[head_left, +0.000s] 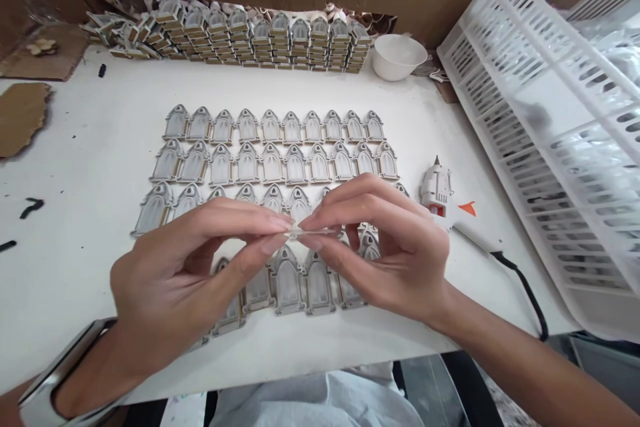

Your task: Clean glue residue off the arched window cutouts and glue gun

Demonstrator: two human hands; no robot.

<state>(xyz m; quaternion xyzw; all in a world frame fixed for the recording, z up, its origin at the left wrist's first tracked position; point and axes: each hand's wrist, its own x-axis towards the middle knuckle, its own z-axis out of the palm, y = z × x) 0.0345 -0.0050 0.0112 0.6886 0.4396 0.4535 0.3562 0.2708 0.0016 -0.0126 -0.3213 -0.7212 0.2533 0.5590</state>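
Between my two hands is a small, thin, whitish strip [315, 232], seen nearly edge-on; I cannot make out its kind. My left hand [200, 267] pinches its left end between thumb and fingers. At the other end, my right hand [380, 240] pinches it with thumb and forefinger, the other fingers curled. Beneath the hands, rows of small grey arched window-shaped pieces [287, 280] lie on the white table [115, 107]. Part of the two nearer rows is hidden by my hands.
A glue gun [437, 188] with a black cord lies right of the rows. Beyond it stands a white slatted crate [540, 147] holding clear plastic bags. Stacked arched pieces [280, 40] and a white bowl [399, 57] stand at the back. Cardboard scraps [23, 117] lie left.
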